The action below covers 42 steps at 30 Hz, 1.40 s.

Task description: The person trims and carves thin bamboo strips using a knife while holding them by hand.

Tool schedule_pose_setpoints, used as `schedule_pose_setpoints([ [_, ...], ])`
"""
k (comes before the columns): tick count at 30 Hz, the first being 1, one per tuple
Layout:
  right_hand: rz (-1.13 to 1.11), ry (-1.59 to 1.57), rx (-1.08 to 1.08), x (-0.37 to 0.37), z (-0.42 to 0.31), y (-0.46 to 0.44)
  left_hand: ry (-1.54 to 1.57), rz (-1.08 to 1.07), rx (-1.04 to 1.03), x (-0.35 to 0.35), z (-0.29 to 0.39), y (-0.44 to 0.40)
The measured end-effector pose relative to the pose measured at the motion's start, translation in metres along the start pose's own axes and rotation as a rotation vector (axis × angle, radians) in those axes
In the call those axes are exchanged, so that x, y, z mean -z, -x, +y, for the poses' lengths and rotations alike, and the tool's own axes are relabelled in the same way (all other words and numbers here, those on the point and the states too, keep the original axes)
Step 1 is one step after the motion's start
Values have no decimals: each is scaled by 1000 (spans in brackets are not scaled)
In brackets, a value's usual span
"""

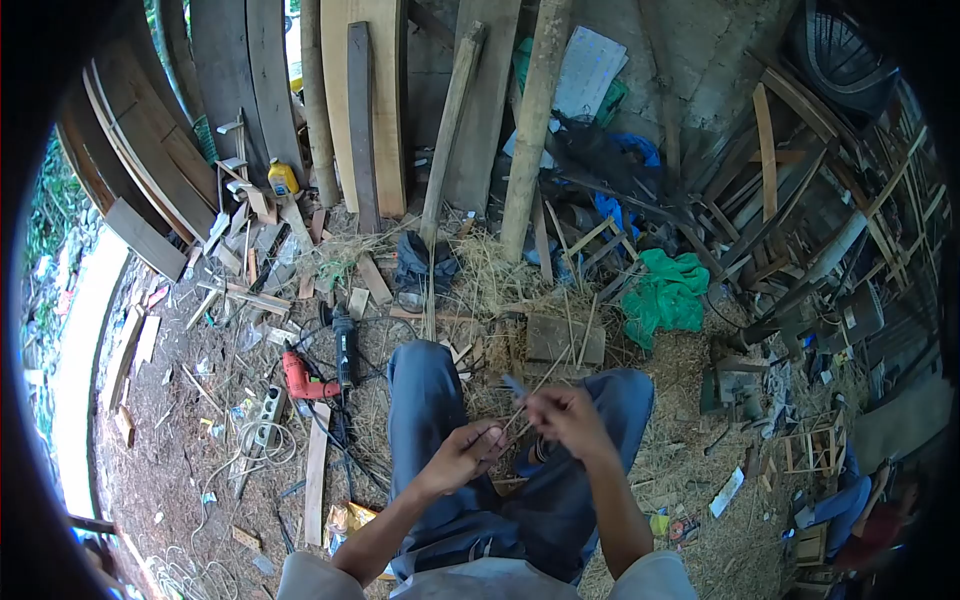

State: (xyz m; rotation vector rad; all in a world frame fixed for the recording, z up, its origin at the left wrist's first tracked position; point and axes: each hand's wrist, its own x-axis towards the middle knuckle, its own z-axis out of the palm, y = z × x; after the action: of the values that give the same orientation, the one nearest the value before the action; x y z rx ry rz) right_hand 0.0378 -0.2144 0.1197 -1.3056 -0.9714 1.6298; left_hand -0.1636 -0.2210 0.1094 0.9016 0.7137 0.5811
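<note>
My left hand (475, 447) is closed around the lower end of a thin bamboo strip (548, 372), between my knees. The strip slants up and to the right, past the other hand. My right hand (568, 418) is closed just to the right of the left one, on what looks like a knife (514, 386). Its short grey blade points up and left, close beside the strip. The knife's handle is hidden in my fingers, and slight blur keeps me from telling whether blade and strip touch. A wooden block (565, 340) lies on the ground beyond my knees.
A red drill (306, 377), an angle grinder (345, 345) and a power strip (268, 415) with tangled cords lie left of my leg. A green plastic bag (665, 295) is at right. Planks (375, 110) lean behind. Another person (875, 520) is at far right.
</note>
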Motion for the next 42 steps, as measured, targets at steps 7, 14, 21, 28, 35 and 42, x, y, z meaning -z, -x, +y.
schedule_pose_setpoints([
  [7,327,-146,165,60,-34,-2,-89,58,-67,5,-10,12],
  [14,-39,109,19,-6,-5,11,-417,152,-314,0,-15,-6],
  [21,161,-87,82,48,-20,-1,-569,156,-330,1,-10,8],
  [28,2,8,5,1,-15,11,-401,157,-266,4,-19,-6],
  [35,-64,-39,-52,6,-6,4,-376,106,-241,-5,-7,-6],
  [42,161,-82,17,51,-19,-7,-497,127,-255,-2,-10,0],
])
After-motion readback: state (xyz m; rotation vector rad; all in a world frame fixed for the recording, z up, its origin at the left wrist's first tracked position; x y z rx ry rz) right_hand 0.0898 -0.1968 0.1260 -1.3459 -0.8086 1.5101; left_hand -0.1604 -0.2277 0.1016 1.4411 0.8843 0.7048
